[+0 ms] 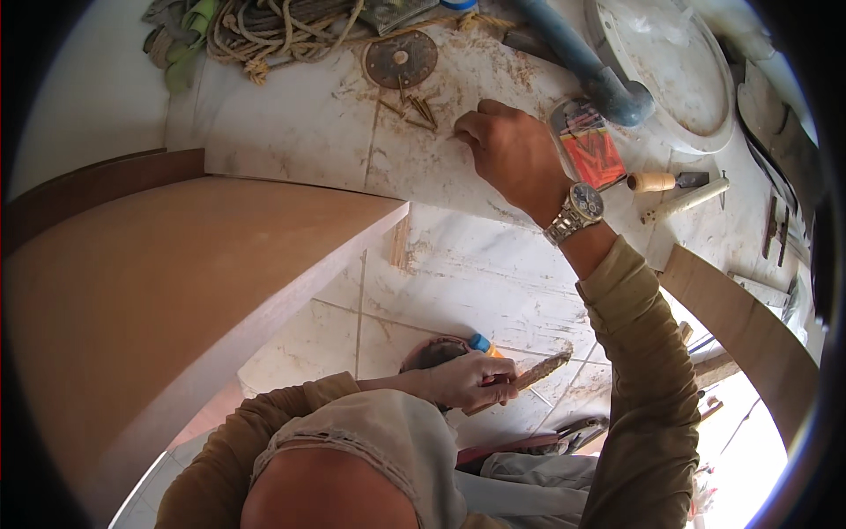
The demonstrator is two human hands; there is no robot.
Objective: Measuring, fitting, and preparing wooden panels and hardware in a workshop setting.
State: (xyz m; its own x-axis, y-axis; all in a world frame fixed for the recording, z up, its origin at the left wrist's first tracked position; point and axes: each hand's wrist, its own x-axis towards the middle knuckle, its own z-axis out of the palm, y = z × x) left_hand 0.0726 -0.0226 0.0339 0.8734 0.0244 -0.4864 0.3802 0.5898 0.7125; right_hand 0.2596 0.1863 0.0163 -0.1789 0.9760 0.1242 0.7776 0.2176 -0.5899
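Note:
My left hand is closed around a narrow wooden stick whose far end looks rough and brown-crusted. Just behind that hand is a small orange bottle with a blue cap, beside a dark round thing partly hidden by the hand. My right hand, with a metal watch on its wrist, is over the dusty white surface, its fingers curled together. Whether anything is between them is hidden. Left of its fingertips lie several brass-coloured screws, near a round dark disc.
A brown wooden panel fills the left. Coiled rope lies at the back. Right of my right hand are a red-and-clear package, a blue-grey pipe, a white bucket, a wooden-handled chisel and a curved wooden board.

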